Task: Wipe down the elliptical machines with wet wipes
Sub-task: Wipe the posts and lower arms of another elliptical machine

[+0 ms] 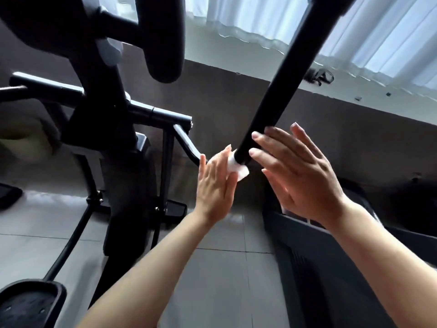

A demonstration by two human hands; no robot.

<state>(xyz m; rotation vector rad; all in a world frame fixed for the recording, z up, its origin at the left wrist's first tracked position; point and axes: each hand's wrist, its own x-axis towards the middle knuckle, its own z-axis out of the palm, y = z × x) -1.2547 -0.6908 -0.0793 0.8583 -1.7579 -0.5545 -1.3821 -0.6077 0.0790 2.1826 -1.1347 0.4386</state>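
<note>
A black padded handle bar (283,76) of the elliptical machine (118,129) slants down from the top right to the middle of the view. A small white wet wipe (237,168) sits at the bar's lower end. My left hand (216,183) presses the wipe against that end with flat, straight fingers. To the right of the bar, my right hand (300,176) has straight fingers, and its fingertips touch the bar's side just above the end.
The machine's black column and cross bars stand at left, with a pedal (28,301) at the bottom left. A dark treadmill-like frame (331,256) lies at the lower right. Grey floor tiles (220,280) lie below, and a wall and white curtains (366,39) lie ahead.
</note>
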